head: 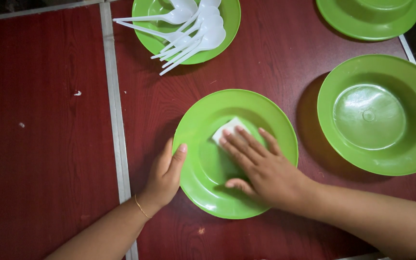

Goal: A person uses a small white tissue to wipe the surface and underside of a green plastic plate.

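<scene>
A green plastic plate (pixel 208 163) lies on the dark red table in the middle of the view. My left hand (pixel 165 174) rests against the plate's left rim, thumb on the edge. My right hand (pixel 258 166) lies flat inside the plate, fingers pressing a small white folded cloth or tissue (pixel 226 129) against its bottom. Most of the white piece is hidden under my fingers.
Another green plate (pixel 217 45) at the top holds several white plastic spoons (pixel 188 33). A stack of green plates (pixel 410 159) sits at the right, and one more green plate (pixel 362 26) at the top right. A metal strip (pixel 116 125) divides the tabletop.
</scene>
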